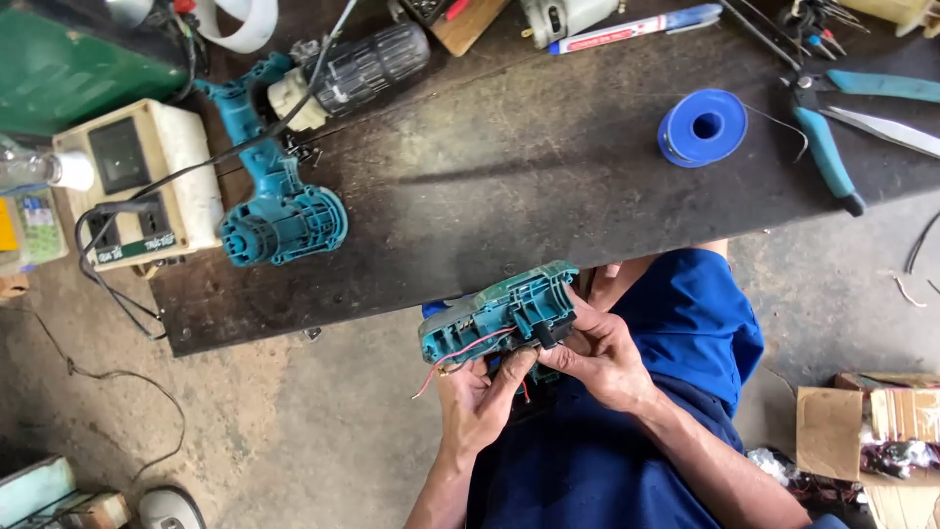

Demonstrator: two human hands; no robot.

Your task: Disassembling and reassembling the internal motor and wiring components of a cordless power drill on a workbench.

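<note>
Both my hands hold a teal plastic drill housing half (499,309) over my lap, just below the dark workbench (509,196) edge. My left hand (477,397) supports it from beneath, fingers curled under its lower end, where thin red wires (452,360) hang out. My right hand (599,355) pinches a small black switch part (551,333) at the housing's right end. The rest of the teal drill body (279,211), with its black chuck (367,64), lies on the bench at upper left.
On the bench are a cream box with sockets and a black cable (142,181), a blue tape spool (702,127), teal-handled pliers (832,137) and a marker (632,27). A cardboard box (871,431) sits on the concrete floor at right.
</note>
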